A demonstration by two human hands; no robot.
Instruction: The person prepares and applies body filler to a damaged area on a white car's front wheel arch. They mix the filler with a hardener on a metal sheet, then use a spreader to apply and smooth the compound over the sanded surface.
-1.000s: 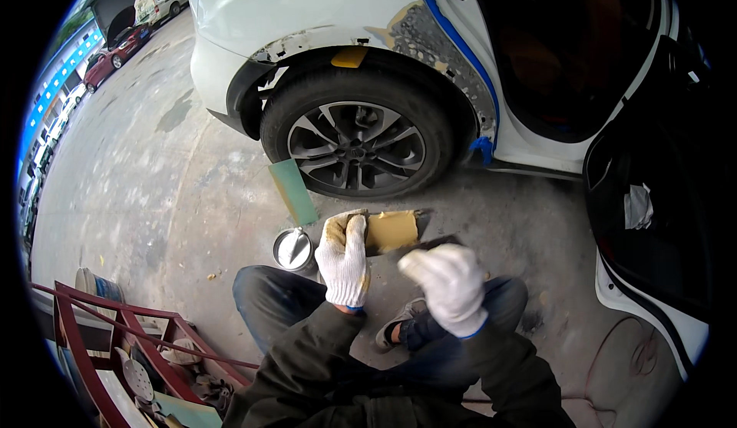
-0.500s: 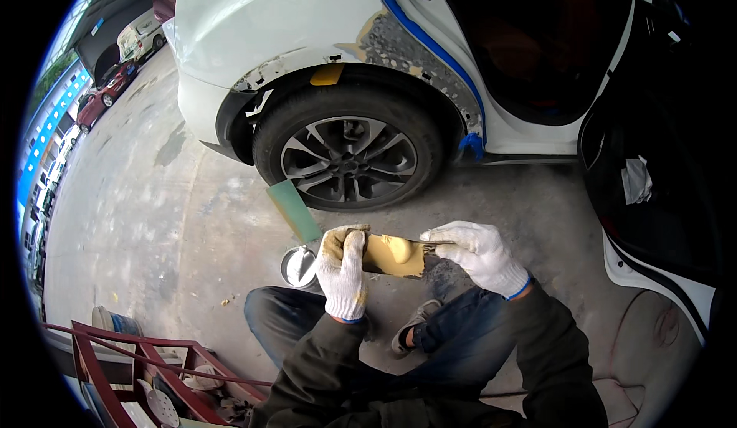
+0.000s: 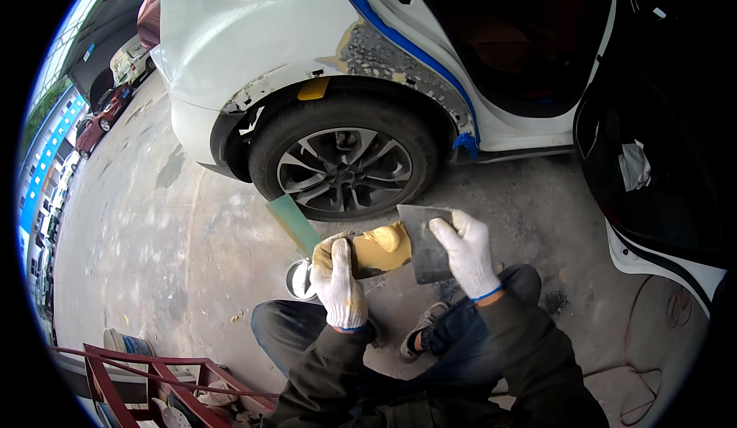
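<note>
My left hand point(image 3: 338, 286), in a white knitted glove, is closed on the left end of a putty plate point(image 3: 371, 262). A yellow lump of body filler point(image 3: 387, 236) sits on its upper part, over a smeared layer. My right hand point(image 3: 470, 253), gloved alike, pinches a flat dark grey spreader point(image 3: 424, 259), thumb on its face. The spreader's left edge is beside the plate's right end; whether they touch I cannot tell. Ahead stands a white car point(image 3: 253, 29) with a bare, pitted grey patch point(image 3: 403, 58) above the rear wheel arch, edged by blue tape point(image 3: 414, 47).
A green flat strip point(image 3: 293, 224) and an open can point(image 3: 300, 280) are beyond my left hand. The wheel point(image 3: 344, 167) is ahead; the open car door point(image 3: 652, 175) stands at right. A red metal frame point(image 3: 176, 397) holds items at lower left. A thin hose point(image 3: 626, 366) lies at right.
The spreader in my right hand has turned from edge-on to showing its flat face, and sits slightly right of the plate's end. The filler lump's shape has changed. My view has shifted slightly.
</note>
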